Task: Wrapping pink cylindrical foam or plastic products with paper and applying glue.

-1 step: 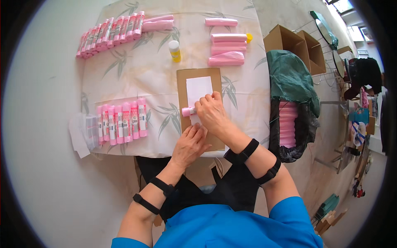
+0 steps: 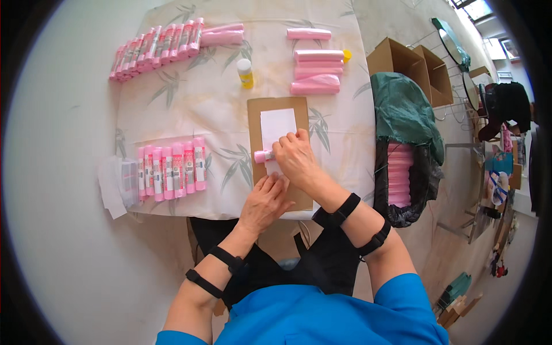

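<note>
A piece of brown cardboard (image 2: 256,109) lies before me at the table's near edge, with white paper labels (image 2: 277,122) on it. My right hand (image 2: 296,158) is closed over a small pink roll of plastic bags (image 2: 263,156) lying across the labels; only the roll's left end shows. Just below, my left hand (image 2: 265,201) has its bent fingertips on the near end of a paper label (image 2: 272,168), its thumb apart. Beyond the cardboard stands a glue stick (image 2: 245,73) with a white cap and yellow body.
Labelled pink rolls lie in a row (image 2: 173,169) at left and in a pile (image 2: 158,47) at far left. Unlabelled pink rolls (image 2: 315,84) and a yellow cap (image 2: 347,56) are at far right. Beside the table are a black bag (image 2: 422,184) of pink rolls and cardboard boxes (image 2: 397,63).
The whole view has shifted very slightly. Both hands, the roll and the labels keep the same places relative to one another.
</note>
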Tool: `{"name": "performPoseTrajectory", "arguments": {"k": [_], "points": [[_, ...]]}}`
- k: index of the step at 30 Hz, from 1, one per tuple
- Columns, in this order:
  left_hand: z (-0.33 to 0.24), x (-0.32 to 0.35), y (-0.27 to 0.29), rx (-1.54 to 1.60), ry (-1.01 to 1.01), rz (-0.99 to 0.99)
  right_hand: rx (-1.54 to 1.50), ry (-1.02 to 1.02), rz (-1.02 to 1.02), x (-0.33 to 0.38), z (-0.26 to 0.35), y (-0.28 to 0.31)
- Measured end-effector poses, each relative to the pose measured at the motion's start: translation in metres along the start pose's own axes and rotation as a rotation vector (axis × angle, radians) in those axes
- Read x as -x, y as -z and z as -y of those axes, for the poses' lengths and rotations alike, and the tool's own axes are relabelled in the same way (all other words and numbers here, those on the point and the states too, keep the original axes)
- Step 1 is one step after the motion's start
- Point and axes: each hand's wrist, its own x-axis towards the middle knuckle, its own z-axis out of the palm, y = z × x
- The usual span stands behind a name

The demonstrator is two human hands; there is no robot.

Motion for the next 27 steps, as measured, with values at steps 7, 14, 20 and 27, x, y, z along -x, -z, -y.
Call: {"name": "performPoseTrajectory", "arguments": {"k": [7,14,20,27], "points": [[-0.006,-0.006,0.006,0.014,0.045,0.063,-0.299,-0.317,-0.186,0.01,-0.027,0.042],[-0.001,-0.005,0.003,-0.025,0.049,0.058,-1.687,-0.883,-0.487,0.091,-0.019,0.074],[-0.06,0.003,0.075,0.347,0.253,-0.246,-1.043,-0.859,-0.61,0.115,0.028,0.13],[-0.167,0.019,0.137,1.491,0.506,-0.467,-0.034,-0.347,-0.794,0.112,0.106,0.202]]}}
